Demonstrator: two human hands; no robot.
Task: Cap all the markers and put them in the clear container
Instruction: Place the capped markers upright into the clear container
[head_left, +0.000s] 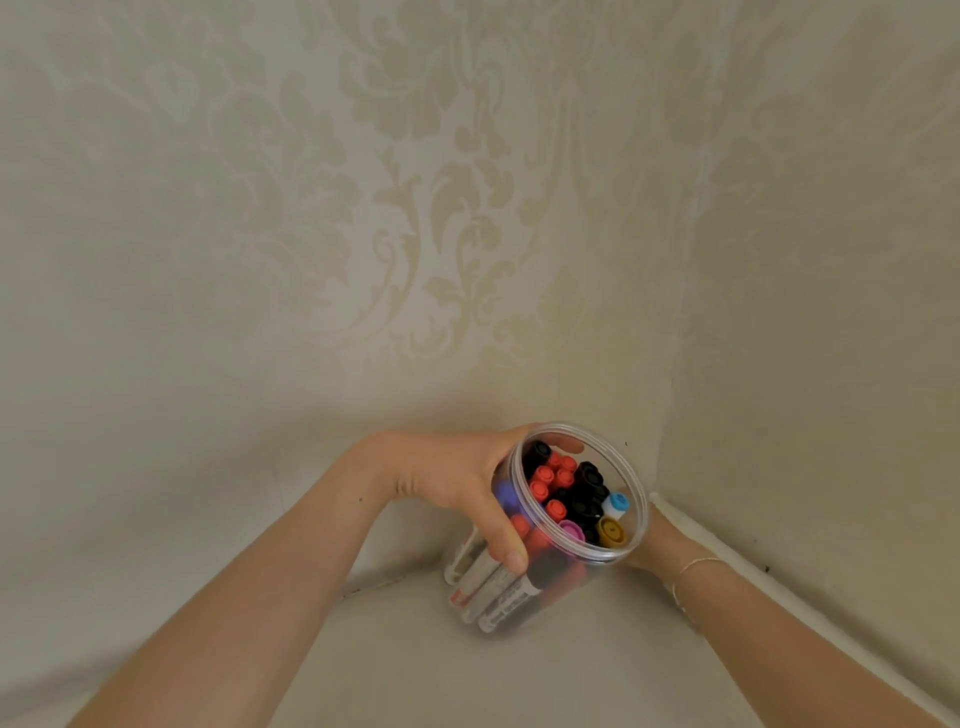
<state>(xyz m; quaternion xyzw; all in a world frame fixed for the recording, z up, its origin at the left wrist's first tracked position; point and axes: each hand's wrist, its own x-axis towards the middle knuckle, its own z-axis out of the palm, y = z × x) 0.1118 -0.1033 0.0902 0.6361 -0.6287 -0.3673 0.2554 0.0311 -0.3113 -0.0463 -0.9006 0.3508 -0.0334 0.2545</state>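
A clear round container (638, 499) is tilted with its mouth toward me, near the corner of the room. It is packed with several capped markers (558, 486): red, black, pink, blue and yellow caps show at the mouth. My left hand (457, 480) grips the container from the left, thumb down its near side and fingers over the far rim. My right hand (655, 543) is mostly hidden behind the container at its right side; only the wrist with a thin bracelet shows.
Patterned cream wallpaper (415, 208) covers the wall ahead and the wall on the right. A white skirting strip (727, 551) runs along the right wall. The pale floor (467, 675) lies under the container.
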